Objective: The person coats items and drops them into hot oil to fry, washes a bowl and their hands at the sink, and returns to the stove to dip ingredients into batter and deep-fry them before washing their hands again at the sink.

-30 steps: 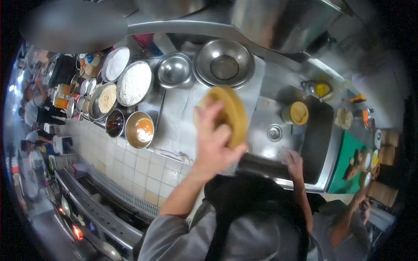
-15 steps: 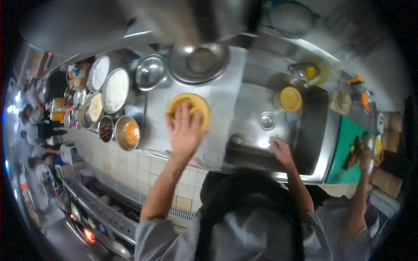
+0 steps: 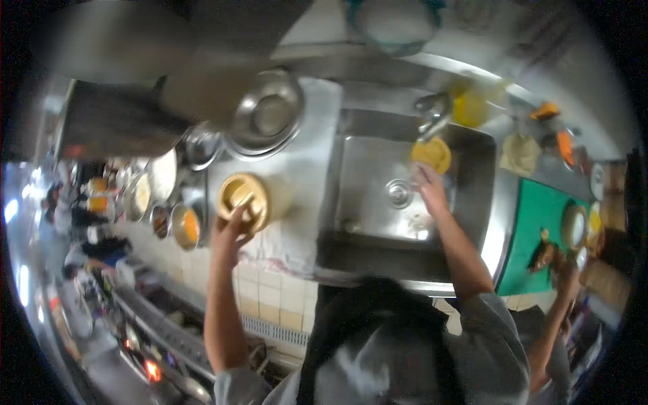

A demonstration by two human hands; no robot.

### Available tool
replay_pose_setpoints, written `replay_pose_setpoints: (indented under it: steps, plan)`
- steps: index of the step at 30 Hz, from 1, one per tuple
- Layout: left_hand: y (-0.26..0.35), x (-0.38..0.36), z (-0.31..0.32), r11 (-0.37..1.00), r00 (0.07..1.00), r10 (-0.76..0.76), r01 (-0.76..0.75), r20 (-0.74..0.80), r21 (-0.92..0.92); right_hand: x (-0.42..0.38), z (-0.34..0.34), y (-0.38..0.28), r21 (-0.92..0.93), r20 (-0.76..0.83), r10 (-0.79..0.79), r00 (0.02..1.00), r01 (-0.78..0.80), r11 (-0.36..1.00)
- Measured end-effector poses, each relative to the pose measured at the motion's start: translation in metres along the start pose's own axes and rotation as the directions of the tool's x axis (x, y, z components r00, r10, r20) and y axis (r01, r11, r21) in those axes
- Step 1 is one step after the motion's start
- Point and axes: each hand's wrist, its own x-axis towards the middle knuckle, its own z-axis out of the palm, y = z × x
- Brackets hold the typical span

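On the cloth-covered counter stands a round yellow container (image 3: 231, 187), tilted a little. My left hand (image 3: 231, 233) is closed on its near rim, the fingertips over its top, which has a raised bar across it. In the sink (image 3: 368, 165), below the faucet (image 3: 434, 115), is a second container with a yellow top (image 3: 435, 155). At its near edge is my right hand (image 3: 430, 185), fingers bent and blurred; whether they grip it I cannot make out.
Steel bowls (image 3: 270, 115) stand behind the left container, with food-filled bowls (image 3: 185, 226) further left. Right of the sink, a co-worker's hand (image 3: 569, 273) is over a green board (image 3: 530, 236). Stove flames (image 3: 152, 370) burn at lower left.
My left hand has gone from lying spread on the container's top to gripping its near side. My right hand has moved up to the container in the sink. The whole view has shifted.
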Motion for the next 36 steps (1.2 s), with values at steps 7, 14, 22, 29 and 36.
replay_pose_setpoints:
  steps: [7, 14, 22, 29, 36]
  plan:
    - [0.013, -0.005, -0.02, 0.99, 0.985, -0.076, 0.093, 0.155, -0.102, 0.068, 0.011, -0.035, 0.276, 0.05, 0.039, 0.998, -0.051, 0.96]
    - [0.003, 0.001, -0.003, 0.95, 0.975, -0.183, 0.208, 0.125, -0.234, 0.102, 0.021, -0.048, 0.425, -0.133, 0.074, 0.988, -0.01, 0.905]
    - [0.026, -0.05, 0.034, 0.991, 0.936, -0.128, 0.134, 0.329, 0.005, 0.114, -0.012, -0.044, -0.122, -0.176, -0.114, 0.978, 0.093, 0.988]
    - [-0.027, -0.044, 0.145, 0.947, 0.749, -0.314, 0.294, 0.583, 0.132, 0.131, -0.035, -0.002, -0.591, -0.02, -0.38, 0.925, 0.296, 0.75]
    - [-0.153, 0.039, 0.237, 0.93, 0.581, -0.313, 0.347, 0.752, 0.119, 0.137, -0.047, 0.006, -0.718, -0.014, -0.313, 0.95, 0.208, 0.664]
